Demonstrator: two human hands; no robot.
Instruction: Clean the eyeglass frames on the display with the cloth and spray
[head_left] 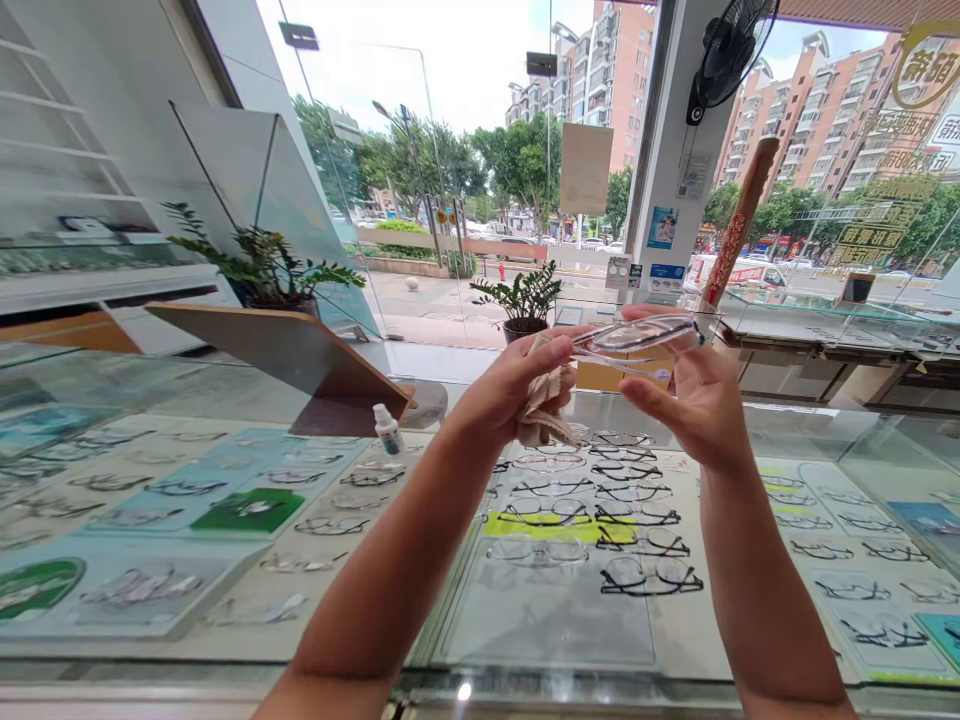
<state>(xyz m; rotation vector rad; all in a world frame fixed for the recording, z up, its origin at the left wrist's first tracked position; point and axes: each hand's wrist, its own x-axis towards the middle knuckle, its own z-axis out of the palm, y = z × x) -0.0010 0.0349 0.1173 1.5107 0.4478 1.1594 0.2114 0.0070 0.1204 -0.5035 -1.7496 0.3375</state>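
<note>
Above the glass counter, my left hand (525, 385) is closed on a pair of clear-framed eyeglasses (645, 334), pinching one end. Bunched in the same hand is a beige cloth (546, 405), hanging below the fingers. My right hand (701, 400) is at the other end of the eyeglasses, its thumb and fingers apart. Some of its fingers are behind the lenses, so whether they touch the frame is hard to tell. Beneath both hands, rows of eyeglasses (651, 577) lie in the display case.
On the glass counter (442, 690) stands a small white spray bottle (388, 430), left of my forearm. Behind it leans a tilted brown board (300, 350). A potted plant (525, 300) is by the window, and a wrapped pole (739, 225) rises beyond my right hand.
</note>
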